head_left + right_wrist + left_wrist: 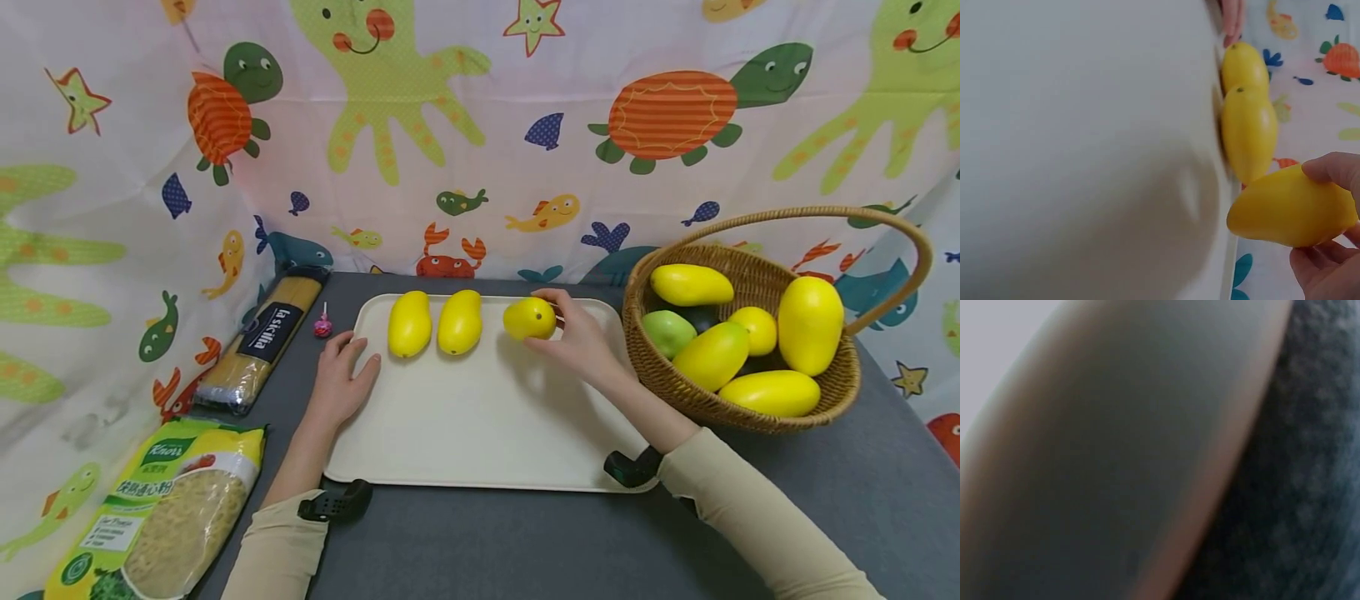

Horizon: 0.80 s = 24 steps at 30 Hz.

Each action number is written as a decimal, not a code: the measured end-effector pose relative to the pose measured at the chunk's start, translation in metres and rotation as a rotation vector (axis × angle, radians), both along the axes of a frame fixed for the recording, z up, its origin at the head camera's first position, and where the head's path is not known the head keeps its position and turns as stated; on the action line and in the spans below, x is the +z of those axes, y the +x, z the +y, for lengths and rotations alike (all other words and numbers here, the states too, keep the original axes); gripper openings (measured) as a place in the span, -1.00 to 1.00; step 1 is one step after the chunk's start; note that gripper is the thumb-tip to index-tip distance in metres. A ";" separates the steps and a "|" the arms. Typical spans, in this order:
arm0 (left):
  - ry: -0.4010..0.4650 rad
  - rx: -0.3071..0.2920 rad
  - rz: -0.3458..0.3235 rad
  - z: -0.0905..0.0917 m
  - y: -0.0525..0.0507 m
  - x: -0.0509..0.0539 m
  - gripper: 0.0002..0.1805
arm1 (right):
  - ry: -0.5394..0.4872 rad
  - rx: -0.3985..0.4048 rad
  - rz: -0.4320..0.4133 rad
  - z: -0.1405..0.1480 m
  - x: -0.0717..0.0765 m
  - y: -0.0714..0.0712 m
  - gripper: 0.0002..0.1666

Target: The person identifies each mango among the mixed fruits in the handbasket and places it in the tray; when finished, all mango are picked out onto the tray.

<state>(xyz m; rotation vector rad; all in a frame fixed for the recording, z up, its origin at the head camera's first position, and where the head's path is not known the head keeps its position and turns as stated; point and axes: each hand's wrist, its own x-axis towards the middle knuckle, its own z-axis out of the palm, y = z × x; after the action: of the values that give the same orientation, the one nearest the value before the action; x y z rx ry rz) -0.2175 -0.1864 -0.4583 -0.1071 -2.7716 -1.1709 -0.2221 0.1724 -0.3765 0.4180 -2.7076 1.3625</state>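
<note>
I record solid yellow on the smooth oval mango-like fruit (525, 318), plain cream on the flat rectangular tray (450, 417), tan weave on the round wicker basket (761, 279), and orange-striped green turtles (672, 115) on the white fabric backdrop (502, 100).

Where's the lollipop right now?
In the head view, the lollipop lies on the left side of the dark table, between the la Sicilia pasta pack and the cream tray, just beyond the left hand.

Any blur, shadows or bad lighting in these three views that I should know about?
Head view: mostly clear, with a soft shadow on the tray near the held yellow mango; left wrist view: badly out of focus, a dark shape too blurred to identify; right wrist view: mango recognisable, broad soft-edged shadow across the tray.
</note>
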 end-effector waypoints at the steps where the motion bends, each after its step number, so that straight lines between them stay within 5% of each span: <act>1: 0.002 0.000 0.004 0.000 0.000 0.000 -0.43 | 0.015 0.007 0.035 -0.002 -0.003 -0.003 -0.20; 12: 0.014 -0.008 0.017 -0.001 0.000 0.001 -0.43 | 0.135 0.048 0.210 -0.012 -0.027 -0.022 -0.23; 24: 0.024 -0.014 0.017 0.000 0.001 0.002 -0.44 | 0.208 0.134 0.118 -0.018 -0.030 -0.016 -0.23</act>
<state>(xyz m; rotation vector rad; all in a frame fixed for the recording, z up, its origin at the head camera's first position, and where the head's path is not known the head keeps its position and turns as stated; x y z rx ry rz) -0.2165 -0.1859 -0.4558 -0.1340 -2.7455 -1.2000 -0.2384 0.1543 -0.4066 0.6855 -2.7751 1.0472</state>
